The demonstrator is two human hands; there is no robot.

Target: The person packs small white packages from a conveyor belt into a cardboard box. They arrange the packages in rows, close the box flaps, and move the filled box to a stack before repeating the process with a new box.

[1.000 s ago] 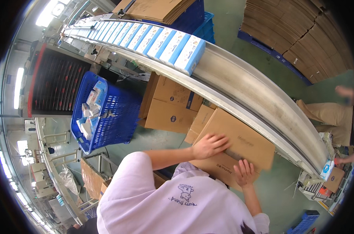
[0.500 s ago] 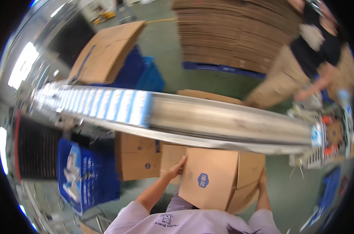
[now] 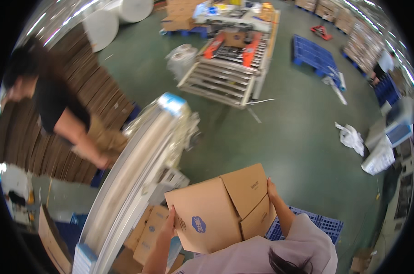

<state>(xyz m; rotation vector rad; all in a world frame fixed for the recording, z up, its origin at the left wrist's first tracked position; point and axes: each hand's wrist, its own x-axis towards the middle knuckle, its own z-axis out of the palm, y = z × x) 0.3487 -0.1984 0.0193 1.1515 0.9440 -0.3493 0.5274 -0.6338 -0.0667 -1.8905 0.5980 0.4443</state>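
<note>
Both-handed carry: large brown cardboard box [image 3: 220,208] with a blue round mark, held at chest height beside the curved metal conveyor [image 3: 138,164]. Left hand [image 3: 169,223] lies flat on its near-left face, fingers together; right hand [image 3: 272,188] grips the far-right edge, fingers curled against the cardboard.

Warehouse floor, wide view from above.
Smooth green painted concrete floor [image 3: 289,137]; long curved steel conveyor [image 3: 134,173] at left; metal roller frame with orange parts [image 3: 230,68] beyond; blue plastic pallet [image 3: 314,52] far right; stacked flat brown cardboard sheets [image 3: 56,137] along left; large white film rolls [image 3: 120,13] at top.
</note>
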